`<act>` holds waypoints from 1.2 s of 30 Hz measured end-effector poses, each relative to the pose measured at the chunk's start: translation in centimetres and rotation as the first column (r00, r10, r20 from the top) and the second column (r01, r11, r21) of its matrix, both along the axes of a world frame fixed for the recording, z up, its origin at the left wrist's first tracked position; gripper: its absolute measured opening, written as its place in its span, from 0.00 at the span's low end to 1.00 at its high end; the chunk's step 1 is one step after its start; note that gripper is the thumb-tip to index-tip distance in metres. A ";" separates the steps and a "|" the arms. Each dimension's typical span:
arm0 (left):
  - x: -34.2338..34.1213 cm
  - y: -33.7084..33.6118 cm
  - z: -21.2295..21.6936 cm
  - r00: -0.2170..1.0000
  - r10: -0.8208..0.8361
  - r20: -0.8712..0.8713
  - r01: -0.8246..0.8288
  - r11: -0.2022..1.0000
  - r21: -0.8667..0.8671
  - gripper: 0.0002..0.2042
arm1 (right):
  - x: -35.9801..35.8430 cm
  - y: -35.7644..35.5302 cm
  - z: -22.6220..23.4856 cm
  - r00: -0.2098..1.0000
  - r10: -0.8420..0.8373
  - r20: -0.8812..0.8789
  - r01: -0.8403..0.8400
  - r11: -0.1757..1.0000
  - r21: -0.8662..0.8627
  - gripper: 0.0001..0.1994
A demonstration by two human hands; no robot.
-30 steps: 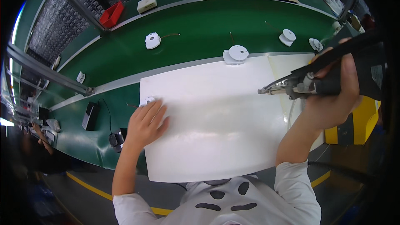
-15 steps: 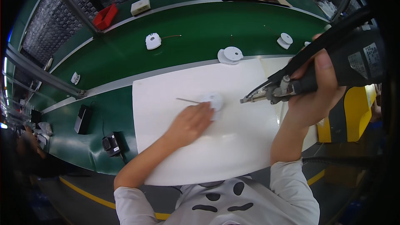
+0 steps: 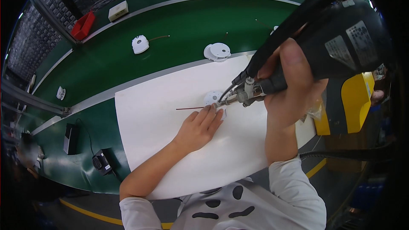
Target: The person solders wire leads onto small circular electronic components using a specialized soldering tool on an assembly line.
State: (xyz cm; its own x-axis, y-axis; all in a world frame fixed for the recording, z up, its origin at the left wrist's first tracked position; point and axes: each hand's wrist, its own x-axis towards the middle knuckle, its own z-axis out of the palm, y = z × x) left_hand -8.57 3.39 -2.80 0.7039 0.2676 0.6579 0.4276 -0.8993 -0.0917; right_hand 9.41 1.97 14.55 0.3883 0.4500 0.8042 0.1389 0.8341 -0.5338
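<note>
- Head view, far left: we see a small white plastic part [image 3: 61, 93] on the green strip [image 3: 183, 21].
- On our green counter [image 3: 55, 162], a black box [image 3: 70, 138] is near a black grilled device [image 3: 102, 162].
- Farther along the strip lies a white wired part [image 3: 140, 44].
- Our left hand [image 3: 198, 127] lies over the white sheet [image 3: 247, 145], fingertips at the disc-topped part [image 3: 213, 97]; we cannot tell whether that grip is closed.
- That part sits on the sheet, its reddish wire [image 3: 189, 108] pointing left; a similar white part [image 3: 217, 52] lies beyond.
- Our right hand [image 3: 292, 96] grips a black handheld tool [image 3: 324, 34], metal nozzle [image 3: 232, 99] at the disc; contact is unclear.
- Rightmost, we see a yellow-and-black block [image 3: 355, 102].
</note>
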 end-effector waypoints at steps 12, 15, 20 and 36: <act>-0.5 0.0 -0.3 0.999 0.044 -0.032 -0.042 0.998 0.047 0.17 | -0.8 0.7 -0.2 0.998 -0.046 0.049 0.050 0.995 -0.091 0.15; -0.3 0.1 0.0 0.999 0.036 -0.034 -0.035 0.999 0.037 0.17 | -0.7 1.3 -0.3 0.999 -0.002 0.039 0.006 0.996 -0.091 0.15; -0.5 0.4 0.1 0.996 -0.091 0.001 0.091 0.993 -0.076 0.14 | -0.7 -0.4 0.4 0.974 -0.122 -0.191 0.083 0.976 -0.200 0.18; -0.9 0.0 0.0 0.981 -0.185 -0.054 0.176 0.974 -0.140 0.14 | -1.2 -1.2 0.3 1.000 0.013 0.023 -0.008 0.980 -0.201 0.17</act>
